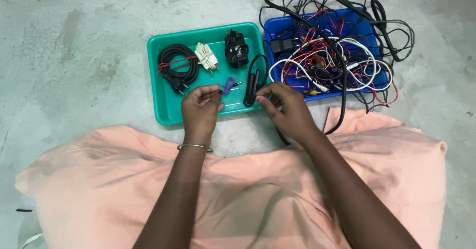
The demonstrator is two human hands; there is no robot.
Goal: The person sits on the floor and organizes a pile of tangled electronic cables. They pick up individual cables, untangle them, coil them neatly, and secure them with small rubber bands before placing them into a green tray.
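Observation:
My left hand [200,111] hovers over the near edge of a green tray [166,111], fingertips pinched on a thin wire by a small purple piece [228,85]. My right hand [286,109] is beside it, fingers pinched near a folded black cable [252,83] that stands at the tray's right side. The tray holds a coiled black cord with a plug [174,66], a tied white cable bundle [206,56] and a black adapter [236,49].
A blue tray [271,30] to the right is heaped with tangled black, white and red wires [337,55] that spill over its rim. A black cable [342,115] runs down to my peach-coloured lap cloth [248,199]. Grey concrete floor lies around.

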